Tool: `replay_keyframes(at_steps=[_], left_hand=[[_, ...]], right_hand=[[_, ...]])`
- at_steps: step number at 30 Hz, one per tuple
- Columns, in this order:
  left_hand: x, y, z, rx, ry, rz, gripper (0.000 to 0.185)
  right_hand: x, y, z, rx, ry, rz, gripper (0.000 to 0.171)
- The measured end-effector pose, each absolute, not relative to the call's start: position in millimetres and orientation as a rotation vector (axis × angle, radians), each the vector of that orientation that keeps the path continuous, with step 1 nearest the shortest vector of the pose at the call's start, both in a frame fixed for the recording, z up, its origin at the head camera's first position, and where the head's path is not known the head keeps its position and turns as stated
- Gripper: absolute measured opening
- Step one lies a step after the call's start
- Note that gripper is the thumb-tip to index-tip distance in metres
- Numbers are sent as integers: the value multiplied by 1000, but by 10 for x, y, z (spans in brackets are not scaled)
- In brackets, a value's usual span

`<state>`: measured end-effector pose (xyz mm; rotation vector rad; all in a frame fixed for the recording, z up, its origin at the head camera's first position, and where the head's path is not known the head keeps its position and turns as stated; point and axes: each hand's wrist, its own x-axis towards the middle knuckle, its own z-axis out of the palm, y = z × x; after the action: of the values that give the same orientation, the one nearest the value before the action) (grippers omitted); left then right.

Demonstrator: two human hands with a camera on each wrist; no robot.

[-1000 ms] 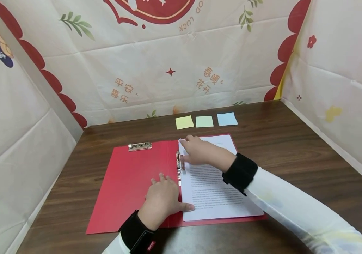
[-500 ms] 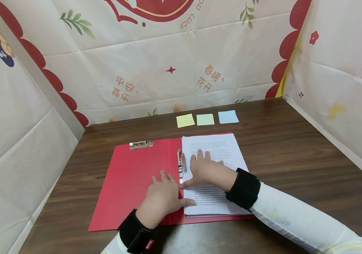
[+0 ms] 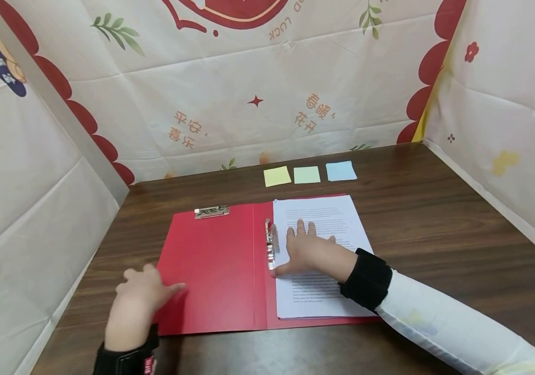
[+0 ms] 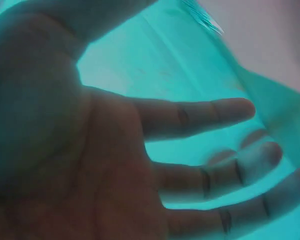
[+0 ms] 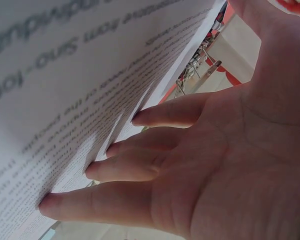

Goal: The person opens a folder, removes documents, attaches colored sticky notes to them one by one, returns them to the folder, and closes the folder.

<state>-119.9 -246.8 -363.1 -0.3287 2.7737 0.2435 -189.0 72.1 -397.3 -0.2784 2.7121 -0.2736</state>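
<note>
A red folder (image 3: 211, 271) lies spread flat on the table, its left cover bare apart from a metal clip (image 3: 212, 212) at the top. Printed sheets (image 3: 328, 291) lie on the right side, beside the metal clip (image 3: 269, 245) along the spine. My right hand (image 3: 311, 253) rests on these sheets with fingers spread, and in the right wrist view its fingertips (image 5: 47, 204) press the printed page. At the left cover's outer edge is my left hand (image 3: 140, 299), thumb over the cover and fingers past the edge. The left wrist view shows its palm (image 4: 110, 160) with fingers extended.
Yellow (image 3: 277, 176), green (image 3: 307, 175) and blue (image 3: 341, 171) sticky notes lie in a row behind the folder. A printed cloth (image 3: 225, 78) hangs along the back and sides of the brown wooden table (image 3: 436, 224).
My left hand has left the spine and moved left to the cover's outer edge. The right hand has come down from the sheets' top left corner to spread flat on the pages.
</note>
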Motion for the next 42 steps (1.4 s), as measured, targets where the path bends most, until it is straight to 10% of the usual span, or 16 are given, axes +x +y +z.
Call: replay_keyframes(at_steps=[14, 27, 42], left_hand=[[-978, -2798, -3830, -498, 2772, 525, 117], [-1013, -2847, -3174, -716, 3369, 367, 62], [-1858, -3609, -2704, -619, 3546, -163, 35]], right_hand=[[-1883, 767, -3953, -259, 2704, -302, 121], [-1843, 1384, -3977, -256, 2704, -309, 120], [-1777, 1452, -3948, -261, 2728, -250, 119]])
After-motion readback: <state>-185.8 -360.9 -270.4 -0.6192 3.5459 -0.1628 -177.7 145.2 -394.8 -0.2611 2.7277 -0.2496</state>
